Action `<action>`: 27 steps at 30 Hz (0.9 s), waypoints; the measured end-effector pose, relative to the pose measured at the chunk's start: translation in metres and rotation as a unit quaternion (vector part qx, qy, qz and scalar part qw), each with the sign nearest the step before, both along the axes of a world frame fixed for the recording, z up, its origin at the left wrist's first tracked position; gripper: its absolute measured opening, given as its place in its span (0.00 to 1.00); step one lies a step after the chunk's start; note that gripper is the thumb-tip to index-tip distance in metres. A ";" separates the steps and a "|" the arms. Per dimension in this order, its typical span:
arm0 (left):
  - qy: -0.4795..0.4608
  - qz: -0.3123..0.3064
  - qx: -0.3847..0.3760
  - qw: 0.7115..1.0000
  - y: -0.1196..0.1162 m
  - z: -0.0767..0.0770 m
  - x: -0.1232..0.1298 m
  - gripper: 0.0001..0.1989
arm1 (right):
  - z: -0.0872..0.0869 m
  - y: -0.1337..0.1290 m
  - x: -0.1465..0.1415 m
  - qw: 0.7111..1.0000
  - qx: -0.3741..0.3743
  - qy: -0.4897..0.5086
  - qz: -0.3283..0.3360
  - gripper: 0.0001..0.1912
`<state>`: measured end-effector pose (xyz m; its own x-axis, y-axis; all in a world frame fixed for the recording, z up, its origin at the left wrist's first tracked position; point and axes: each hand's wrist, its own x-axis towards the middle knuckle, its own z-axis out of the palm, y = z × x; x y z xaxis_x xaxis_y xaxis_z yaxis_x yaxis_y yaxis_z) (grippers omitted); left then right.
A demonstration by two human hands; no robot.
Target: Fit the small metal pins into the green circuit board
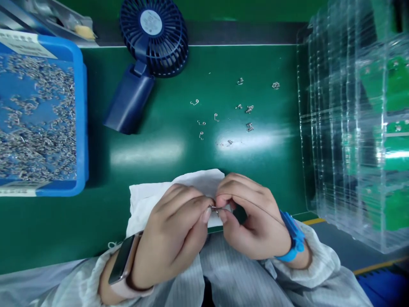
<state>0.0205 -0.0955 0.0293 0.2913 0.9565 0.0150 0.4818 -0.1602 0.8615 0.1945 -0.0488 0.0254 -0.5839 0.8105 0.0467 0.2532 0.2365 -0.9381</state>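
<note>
At the far left of my bench sits a bright blue plastic tray, heaped with tiny bent silver wire clips. Past it, at the far edge, stands a navy blue desk fan with a round caged head. Several loose bent metal pieces lie scattered on the glossy green bench mat, well apart from my hands.

Nearest me, my left hand, with a black-faced smartwatch on its wrist, curls over a crumpled white cloth. Its fingertips press together with those of my right hand, pinching a tiny silver wire clip between them, just above the cloth. A blue wrist strap circles my right wrist. Off to the right, clear plastic trays stand stacked, holding green circuit boards.
</note>
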 end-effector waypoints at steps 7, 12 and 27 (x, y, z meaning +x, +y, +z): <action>0.104 0.006 0.115 0.988 0.001 -0.004 0.001 0.10 | 0.004 0.009 0.006 0.976 -0.211 0.044 0.028 0.09; 0.137 0.018 0.183 0.973 -0.001 -0.007 0.000 0.11 | 0.005 0.013 0.009 0.956 -0.287 0.048 0.036 0.07; 0.177 -0.002 0.246 0.953 0.000 -0.011 0.004 0.03 | 0.002 0.012 0.009 0.975 -0.213 0.055 0.032 0.06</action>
<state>0.0242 -0.0951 0.0185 0.3655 0.8575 0.3621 0.7269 -0.5059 0.4644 0.2030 -0.0370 0.0270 -0.6442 0.7320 -0.2216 0.1436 -0.1687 -0.9751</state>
